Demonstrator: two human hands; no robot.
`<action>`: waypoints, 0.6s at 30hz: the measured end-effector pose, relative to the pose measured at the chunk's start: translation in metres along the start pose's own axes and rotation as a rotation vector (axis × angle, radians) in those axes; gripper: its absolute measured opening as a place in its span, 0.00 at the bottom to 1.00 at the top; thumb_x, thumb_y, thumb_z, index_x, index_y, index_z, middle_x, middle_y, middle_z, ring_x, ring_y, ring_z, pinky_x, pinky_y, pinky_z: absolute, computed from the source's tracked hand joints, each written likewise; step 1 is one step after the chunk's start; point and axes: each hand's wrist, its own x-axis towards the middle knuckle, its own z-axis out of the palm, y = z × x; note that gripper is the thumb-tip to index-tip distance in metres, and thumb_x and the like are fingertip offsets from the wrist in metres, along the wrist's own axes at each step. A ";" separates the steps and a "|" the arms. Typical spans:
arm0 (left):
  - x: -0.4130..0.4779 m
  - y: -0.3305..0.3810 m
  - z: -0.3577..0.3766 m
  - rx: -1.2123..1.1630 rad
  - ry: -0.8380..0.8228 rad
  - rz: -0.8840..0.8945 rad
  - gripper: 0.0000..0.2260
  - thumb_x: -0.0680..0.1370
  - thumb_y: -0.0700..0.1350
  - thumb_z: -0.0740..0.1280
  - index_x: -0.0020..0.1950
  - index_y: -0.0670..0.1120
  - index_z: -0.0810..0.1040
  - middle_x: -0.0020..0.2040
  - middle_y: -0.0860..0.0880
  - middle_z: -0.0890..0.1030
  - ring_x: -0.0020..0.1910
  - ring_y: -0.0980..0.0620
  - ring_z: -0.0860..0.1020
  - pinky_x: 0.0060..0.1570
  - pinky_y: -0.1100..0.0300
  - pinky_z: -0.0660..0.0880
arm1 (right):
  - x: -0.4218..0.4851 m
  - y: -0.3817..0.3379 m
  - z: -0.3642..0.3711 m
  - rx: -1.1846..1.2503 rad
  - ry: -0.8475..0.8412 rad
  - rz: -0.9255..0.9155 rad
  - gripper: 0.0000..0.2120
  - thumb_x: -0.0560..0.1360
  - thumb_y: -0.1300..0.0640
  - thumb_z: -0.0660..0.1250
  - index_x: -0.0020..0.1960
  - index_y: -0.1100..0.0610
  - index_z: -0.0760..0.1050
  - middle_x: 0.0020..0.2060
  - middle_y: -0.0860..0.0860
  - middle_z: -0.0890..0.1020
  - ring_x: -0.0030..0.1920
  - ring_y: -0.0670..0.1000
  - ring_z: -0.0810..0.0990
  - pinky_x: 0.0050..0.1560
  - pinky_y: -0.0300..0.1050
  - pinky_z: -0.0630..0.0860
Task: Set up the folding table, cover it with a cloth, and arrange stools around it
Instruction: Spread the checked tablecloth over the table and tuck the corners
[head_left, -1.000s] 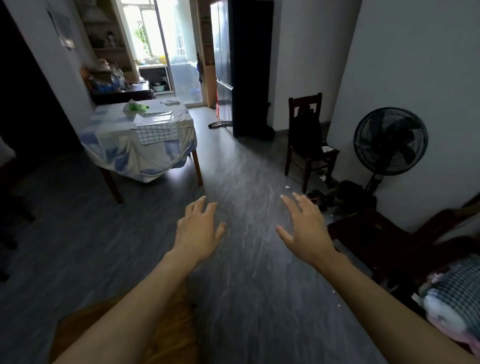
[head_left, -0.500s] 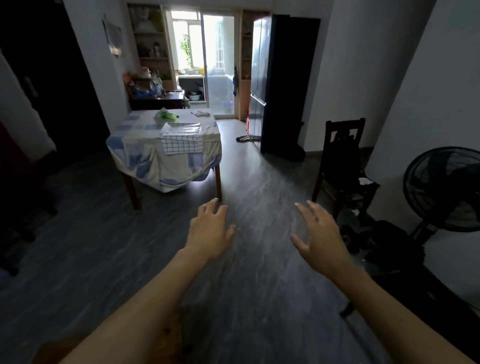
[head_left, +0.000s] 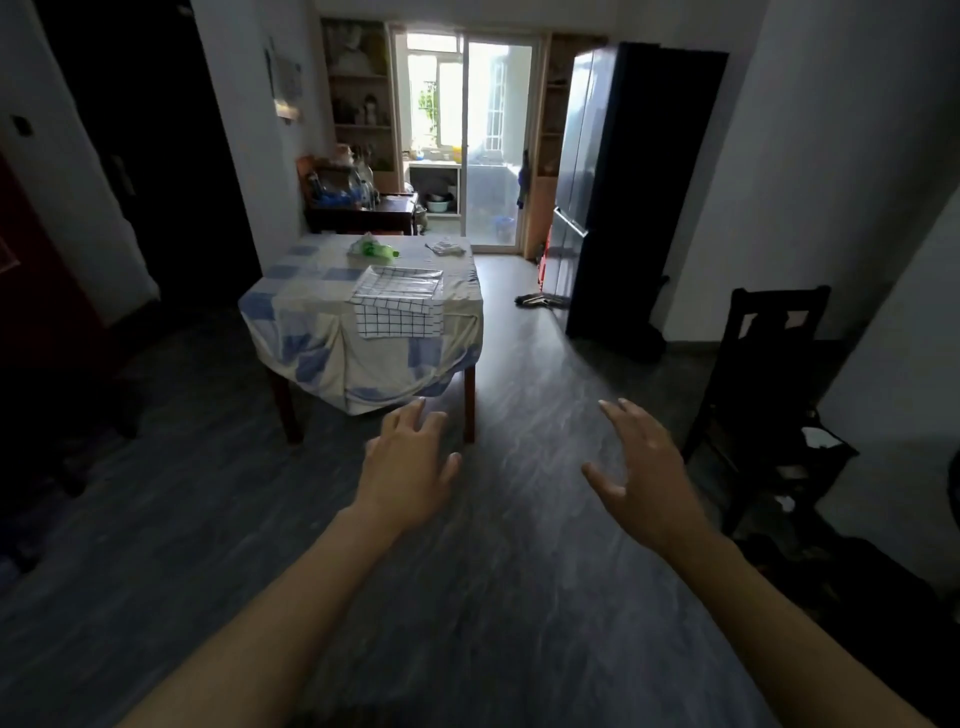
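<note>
Two hands up front, are they holding anything?

Reply: nope. The left hand (head_left: 408, 470) and right hand (head_left: 644, 480) both hang over the dark floor (head_left: 519, 597), palms down, fingers spread loose, gripping nothing, apart from each other.

Asker: and the table?

Reply: the table (head_left: 469, 405) stands beyond the left hand, draped in a blue-and-cream tablecloth (head_left: 332, 358) that hangs low over the sides. A checked cloth (head_left: 397, 319) lies over its near edge with something clear and flat on top, can't tell what. There's a green bag (head_left: 370, 248) farther back. A dark wooden chair (head_left: 763, 395) is on the right by the wall, with a black fridge (head_left: 623, 182) far right and a glass door (head_left: 493, 145) at the back.
</note>
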 end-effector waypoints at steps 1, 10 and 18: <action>0.013 -0.004 0.008 0.017 0.004 -0.014 0.26 0.76 0.56 0.67 0.72 0.52 0.65 0.75 0.46 0.62 0.73 0.45 0.61 0.64 0.43 0.69 | 0.016 0.006 0.010 0.020 -0.005 -0.009 0.35 0.74 0.49 0.72 0.77 0.54 0.62 0.76 0.55 0.64 0.76 0.55 0.60 0.75 0.55 0.58; 0.158 -0.008 0.061 0.104 -0.076 -0.140 0.28 0.77 0.56 0.65 0.74 0.51 0.63 0.76 0.44 0.60 0.74 0.44 0.59 0.65 0.43 0.68 | 0.177 0.081 0.078 0.101 -0.039 -0.100 0.34 0.74 0.47 0.71 0.76 0.52 0.63 0.75 0.53 0.66 0.74 0.55 0.64 0.73 0.53 0.61; 0.258 -0.049 0.065 0.168 -0.108 -0.213 0.27 0.77 0.55 0.65 0.74 0.51 0.63 0.78 0.46 0.58 0.75 0.45 0.58 0.67 0.47 0.68 | 0.314 0.089 0.124 0.164 -0.086 -0.218 0.34 0.74 0.47 0.72 0.76 0.51 0.63 0.74 0.52 0.67 0.74 0.55 0.65 0.72 0.54 0.64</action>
